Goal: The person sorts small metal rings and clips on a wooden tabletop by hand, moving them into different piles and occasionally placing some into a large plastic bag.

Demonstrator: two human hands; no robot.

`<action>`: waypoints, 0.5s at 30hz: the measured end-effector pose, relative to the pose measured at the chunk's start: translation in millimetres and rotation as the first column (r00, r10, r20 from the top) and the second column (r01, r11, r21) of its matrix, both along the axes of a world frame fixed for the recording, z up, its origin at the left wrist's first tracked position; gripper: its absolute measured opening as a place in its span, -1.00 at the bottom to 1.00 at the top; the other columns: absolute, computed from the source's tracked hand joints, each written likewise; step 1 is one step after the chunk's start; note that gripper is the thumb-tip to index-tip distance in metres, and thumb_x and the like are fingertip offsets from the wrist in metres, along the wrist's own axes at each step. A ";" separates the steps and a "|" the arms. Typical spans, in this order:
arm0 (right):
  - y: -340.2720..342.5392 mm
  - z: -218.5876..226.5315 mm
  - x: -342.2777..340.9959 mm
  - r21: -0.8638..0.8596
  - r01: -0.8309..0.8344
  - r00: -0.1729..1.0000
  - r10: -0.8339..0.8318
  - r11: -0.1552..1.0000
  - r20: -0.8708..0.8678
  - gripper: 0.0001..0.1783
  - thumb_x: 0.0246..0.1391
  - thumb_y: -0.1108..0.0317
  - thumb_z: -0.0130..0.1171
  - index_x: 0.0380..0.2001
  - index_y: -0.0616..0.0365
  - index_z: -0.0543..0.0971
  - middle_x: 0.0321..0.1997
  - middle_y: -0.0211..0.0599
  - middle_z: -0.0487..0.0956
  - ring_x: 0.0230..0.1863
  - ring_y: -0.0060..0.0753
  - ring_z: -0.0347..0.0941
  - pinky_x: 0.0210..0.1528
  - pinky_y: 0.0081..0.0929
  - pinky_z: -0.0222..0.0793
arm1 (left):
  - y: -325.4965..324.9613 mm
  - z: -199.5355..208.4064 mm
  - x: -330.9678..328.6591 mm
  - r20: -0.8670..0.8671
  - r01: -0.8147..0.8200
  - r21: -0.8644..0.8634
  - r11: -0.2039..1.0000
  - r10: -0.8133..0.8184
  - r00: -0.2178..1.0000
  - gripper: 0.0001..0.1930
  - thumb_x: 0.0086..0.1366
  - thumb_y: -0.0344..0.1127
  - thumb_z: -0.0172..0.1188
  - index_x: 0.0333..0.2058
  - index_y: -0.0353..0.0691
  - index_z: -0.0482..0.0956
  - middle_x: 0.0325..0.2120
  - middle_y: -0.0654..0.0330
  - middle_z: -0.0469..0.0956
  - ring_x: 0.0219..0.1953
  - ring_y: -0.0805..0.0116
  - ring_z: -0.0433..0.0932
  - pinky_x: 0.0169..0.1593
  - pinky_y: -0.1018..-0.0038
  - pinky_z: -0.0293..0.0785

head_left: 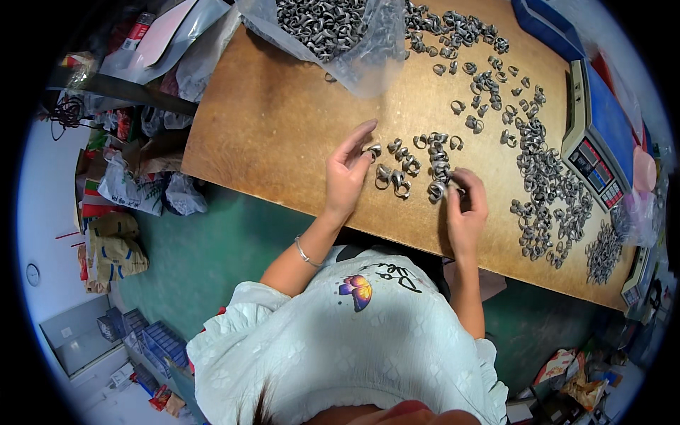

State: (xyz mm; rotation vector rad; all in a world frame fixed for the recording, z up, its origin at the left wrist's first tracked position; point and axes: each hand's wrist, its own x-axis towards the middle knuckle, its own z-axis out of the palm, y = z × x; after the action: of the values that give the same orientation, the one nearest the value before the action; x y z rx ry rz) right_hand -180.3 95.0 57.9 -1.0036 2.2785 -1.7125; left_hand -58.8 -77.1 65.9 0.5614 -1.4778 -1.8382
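Note:
Small grey metal rings lie in a loose cluster between my hands on the wooden table (pixel 283 120). My left hand (pixel 344 177) is at the cluster's left side, with thumb and fingers apart. One metal ring (pixel 375 150) sits right at its thumb tip. Several more rings (pixel 402 159) lie just to the right of that hand. A short column of rings (pixel 438 163) stretches toward my right hand (pixel 468 209). The right fingers are curled in toward the thumb at the column's near end, closed around a ring that is partly hidden.
A clear plastic bag (pixel 379 64) full of rings lies at the far edge. Many loose rings (pixel 545 177) spread over the right side. A blue-topped digital scale (pixel 595 142) stands at the right edge, with a blue tray (pixel 545 28) behind it. Bags (pixel 131 177) are piled left of the table.

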 end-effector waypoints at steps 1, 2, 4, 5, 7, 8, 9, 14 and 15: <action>-0.3 -1.6 -1.9 -0.129 0.032 0.957 0.007 0.991 0.291 -0.64 -0.04 0.63 0.06 -0.09 0.29 0.45 -0.02 -0.09 0.44 0.01 -0.26 0.41 0.00 -0.43 0.36 | 2.1 3.4 1.7 0.098 0.040 -0.148 0.988 -0.026 0.995 -0.52 0.12 -0.57 0.05 0.08 -0.32 0.37 0.15 0.06 0.29 0.24 0.18 0.21 0.28 0.33 0.06; -1.7 -0.5 -7.6 -0.125 0.002 0.965 0.031 0.992 0.261 -0.59 -0.06 0.62 0.09 -0.05 0.28 0.42 0.01 -0.08 0.42 0.04 -0.23 0.39 0.04 -0.40 0.33 | 6.2 8.9 4.4 0.197 0.094 -0.288 0.953 -0.037 0.980 -0.51 0.12 -0.54 0.09 0.09 -0.25 0.38 0.16 0.07 0.27 0.25 0.15 0.19 0.29 0.30 0.05; -5.7 10.3 -12.1 -0.006 -0.108 0.989 0.108 0.994 0.098 -0.50 -0.09 0.60 0.14 0.01 0.27 0.37 0.06 -0.08 0.39 0.09 -0.18 0.34 0.11 -0.34 0.26 | 11.2 18.8 7.3 0.442 0.315 -0.537 0.782 -0.057 0.895 -0.50 0.07 -0.39 0.24 0.05 -0.08 0.43 0.15 0.07 0.25 0.25 0.05 0.14 0.30 0.16 0.01; -6.8 13.4 -11.1 0.116 -0.169 0.984 0.173 0.979 -0.029 -0.47 -0.10 0.59 0.17 0.03 0.26 0.36 0.07 -0.08 0.38 0.11 -0.15 0.32 0.14 -0.31 0.24 | 12.9 19.1 8.5 0.507 0.389 -0.624 0.678 -0.028 0.862 -0.52 0.07 -0.39 0.24 0.03 -0.11 0.44 0.15 0.06 0.26 0.25 0.04 0.13 0.30 0.18 0.00; -9.9 21.4 -2.2 0.285 -0.194 0.945 0.257 0.939 -0.203 -0.46 -0.17 0.52 0.26 -0.02 0.25 0.41 0.08 -0.08 0.38 0.15 -0.05 0.26 0.19 -0.23 0.15 | 14.6 20.2 8.8 0.608 0.528 -0.735 0.426 0.068 0.791 -0.54 0.06 -0.39 0.23 0.00 -0.16 0.44 0.13 0.02 0.26 0.26 0.02 0.12 0.31 0.22 -0.01; -6.9 16.1 -1.3 0.291 -0.210 0.938 0.277 0.933 -0.210 -0.50 -0.18 0.52 0.27 -0.07 0.25 0.44 0.06 -0.07 0.38 0.13 -0.04 0.28 0.17 -0.25 0.18 | 12.2 12.4 9.5 0.542 0.460 -0.775 0.434 0.082 0.836 -0.65 0.05 -0.43 0.24 -0.12 -0.24 0.50 0.04 0.01 0.34 0.18 -0.01 0.23 0.26 0.23 0.11; -3.5 7.7 -1.2 0.297 -0.227 0.930 0.297 0.927 -0.217 -0.54 -0.18 0.51 0.27 -0.11 0.25 0.47 0.05 -0.07 0.39 0.10 -0.03 0.30 0.15 -0.26 0.21 | 9.5 4.3 11.8 0.506 0.402 -0.751 0.524 0.065 0.860 -0.67 0.04 -0.47 0.23 -0.15 -0.25 0.51 0.02 0.01 0.36 0.15 0.00 0.26 0.22 0.25 0.16; 3.3 -4.9 -12.7 -0.011 -0.245 0.969 0.245 0.969 0.037 -0.64 -0.12 0.57 0.19 -0.16 0.28 0.49 0.02 -0.10 0.39 0.04 -0.13 0.37 0.06 -0.36 0.33 | 7.6 -0.3 18.6 0.373 0.148 -0.494 0.857 0.055 0.926 -0.74 0.10 -0.65 0.05 -0.21 -0.30 0.53 -0.01 0.02 0.39 0.04 0.16 0.41 0.06 0.40 0.35; 0.0 -1.9 -15.9 -0.062 -0.188 0.977 0.193 0.980 0.088 -0.64 -0.10 0.59 0.16 -0.14 0.28 0.48 0.03 -0.10 0.39 0.03 -0.15 0.38 0.05 -0.38 0.35 | 8.3 1.9 19.4 0.354 0.113 -0.468 0.877 0.068 0.933 -0.72 0.12 -0.66 0.02 -0.20 -0.29 0.53 0.01 0.02 0.38 0.04 0.19 0.41 0.06 0.41 0.35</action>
State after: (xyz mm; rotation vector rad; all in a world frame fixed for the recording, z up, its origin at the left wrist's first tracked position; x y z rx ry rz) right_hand -196.3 95.0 56.0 -1.0878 2.0179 -1.7106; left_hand -39.4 -68.8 67.7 0.6510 -2.1122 -1.3396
